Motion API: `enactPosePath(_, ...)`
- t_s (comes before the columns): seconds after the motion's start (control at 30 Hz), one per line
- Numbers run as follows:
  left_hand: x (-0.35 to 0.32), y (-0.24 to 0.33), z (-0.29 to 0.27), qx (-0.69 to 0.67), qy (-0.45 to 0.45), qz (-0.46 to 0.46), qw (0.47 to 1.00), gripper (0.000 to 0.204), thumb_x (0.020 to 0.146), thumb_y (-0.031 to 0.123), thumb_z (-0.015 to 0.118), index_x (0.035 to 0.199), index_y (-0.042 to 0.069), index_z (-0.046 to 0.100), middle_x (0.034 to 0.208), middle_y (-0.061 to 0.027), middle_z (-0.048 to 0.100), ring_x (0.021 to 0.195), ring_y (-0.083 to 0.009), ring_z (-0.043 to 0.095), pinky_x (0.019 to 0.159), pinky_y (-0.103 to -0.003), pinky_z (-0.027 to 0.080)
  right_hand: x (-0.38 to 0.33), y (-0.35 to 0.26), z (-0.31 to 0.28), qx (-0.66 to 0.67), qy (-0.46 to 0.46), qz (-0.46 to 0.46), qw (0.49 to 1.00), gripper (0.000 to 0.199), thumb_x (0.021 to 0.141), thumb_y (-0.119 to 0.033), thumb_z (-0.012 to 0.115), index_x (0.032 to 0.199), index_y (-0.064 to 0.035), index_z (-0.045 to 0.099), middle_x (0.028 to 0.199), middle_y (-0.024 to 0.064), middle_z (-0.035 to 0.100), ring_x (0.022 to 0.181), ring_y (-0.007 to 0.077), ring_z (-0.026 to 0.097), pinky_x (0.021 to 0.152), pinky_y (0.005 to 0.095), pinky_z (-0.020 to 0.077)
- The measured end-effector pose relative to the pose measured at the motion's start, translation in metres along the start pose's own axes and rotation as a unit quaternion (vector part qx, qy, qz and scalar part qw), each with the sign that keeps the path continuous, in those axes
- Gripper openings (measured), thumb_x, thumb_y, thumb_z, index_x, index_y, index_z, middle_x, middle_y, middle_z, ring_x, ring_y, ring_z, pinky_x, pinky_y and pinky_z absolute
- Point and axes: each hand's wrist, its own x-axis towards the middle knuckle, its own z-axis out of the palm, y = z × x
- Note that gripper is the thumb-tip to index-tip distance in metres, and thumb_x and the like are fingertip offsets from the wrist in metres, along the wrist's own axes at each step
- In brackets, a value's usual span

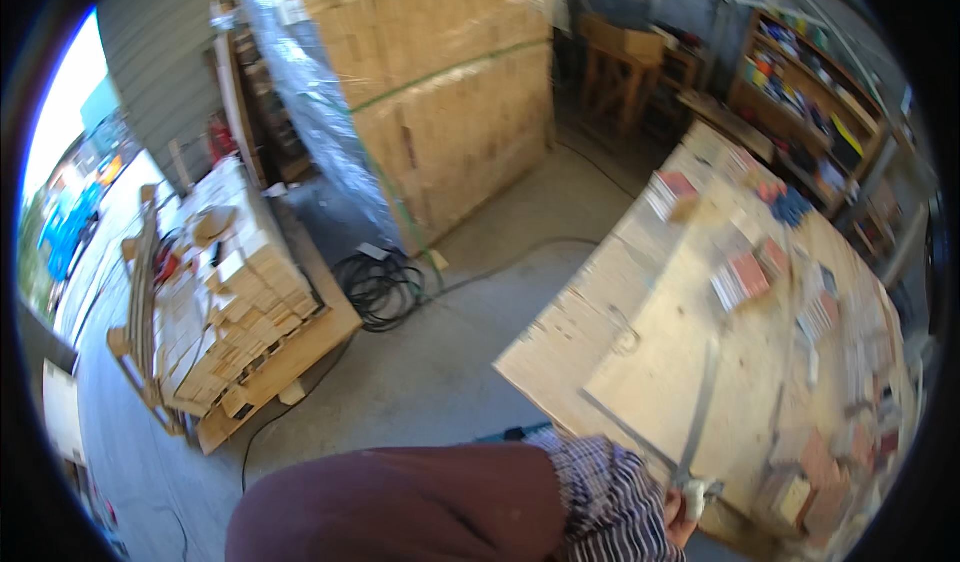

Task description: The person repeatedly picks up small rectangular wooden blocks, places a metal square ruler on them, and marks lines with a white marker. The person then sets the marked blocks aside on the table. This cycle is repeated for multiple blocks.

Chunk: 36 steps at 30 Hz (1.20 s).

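My left arm, in a brown garment (400, 502) and a dark striped cuff (620, 507), reaches across the lower edge toward the wooden worktable. At the table's near edge, the fingers of my left hand (680, 520) are closed round a small whitish-grey thing (698, 495), blurred and too small to name. A narrow grey strip (705, 402) runs over the plywood tabletop (640, 362) and ends close to that hand. My right hand is out of the picture.
Several reddish wood blocks (740, 280) lie about the tabletop, with more stacked near its right side (810, 462). A wrapped lumber stack (460, 112) stands behind. At left are a pallet of wood pieces (240, 302) and a coiled black cable (380, 287). Shelves (810, 92) hold tools.
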Motion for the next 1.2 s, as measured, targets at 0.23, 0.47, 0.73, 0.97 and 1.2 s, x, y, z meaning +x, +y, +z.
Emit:
enactPosePath(0.23, -0.007, -0.014, -0.044, -0.036, 0.065, -0.065, 0.995, 0.026, 0.103, 0.023, 0.051, 0.114, 0.002, 0.059, 0.093, -0.0042, 0.064, 0.089, -0.0095, 0.062, 0.078, -0.025, 0.052, 0.095, 0.082, -0.058, -0.134, 0.052, -0.147, 0.979, 0.025, 0.095, 0.001, 0.056, 0.12, 0.0042, 0.057, 0.102, 0.0085, 0.063, 0.087, 0.0148, 0.059, 0.078, 0.0275, 0.0491)
enactPosePath(0.47, -0.097, -0.003, -0.169, 0.06, 0.348, -0.181, 0.918, 0.028, 0.1, 0.016, 0.056, 0.124, 0.001, 0.055, 0.103, -0.0056, 0.062, 0.096, -0.0113, 0.061, 0.087, -0.028, 0.052, 0.16, 0.108, -0.071, -0.281, 0.045, -0.167, 0.944, 0.027, 0.09, -0.005, 0.063, 0.117, 0.0002, 0.062, 0.089, 0.0095, 0.061, 0.074, 0.0198, 0.058, 0.065, 0.0307, 0.0482)
enactPosePath(0.73, -0.171, 0.051, -0.314, 0.376, 0.477, -0.145, 0.781, 0.026, 0.1, 0.017, 0.057, 0.124, 0.006, 0.057, 0.109, -0.0025, 0.063, 0.097, -0.0084, 0.059, 0.084, -0.024, 0.048, 0.166, 0.1, -0.061, -0.267, 0.044, -0.209, 0.94, 0.022, 0.085, 0.0, 0.066, 0.107, 0.0024, 0.066, 0.091, 0.0142, 0.064, 0.074, 0.0248, 0.059, 0.063, 0.0322, 0.0487)
enactPosePath(0.97, -0.132, 0.127, -0.467, 0.717, 0.476, -0.054, 0.506, 0.04, 0.088, 0.026, 0.07, 0.12, 0.004, 0.059, 0.111, -0.0092, 0.062, 0.107, -0.0213, 0.058, 0.088, -0.034, 0.047, 0.167, 0.096, -0.065, -0.266, 0.025, -0.178, 0.947, 0.022, 0.083, 0.001, 0.066, 0.105, 0.0023, 0.066, 0.094, 0.0167, 0.065, 0.079, 0.0305, 0.061, 0.067, 0.0368, 0.05)
enactPosePath(1.2, -0.056, 0.094, -0.497, 0.881, 0.291, -0.134, 0.349, 0.057, 0.081, 0.036, 0.073, 0.128, 0.011, 0.054, 0.131, -0.0147, 0.05, 0.129, -0.0374, 0.041, 0.106, -0.052, 0.033, 0.169, 0.093, -0.065, -0.271, 0.016, -0.157, 0.95, 0.021, 0.082, 0.003, 0.065, 0.102, 0.0019, 0.066, 0.09, 0.0152, 0.067, 0.079, 0.0316, 0.062, 0.069, 0.038, 0.051)
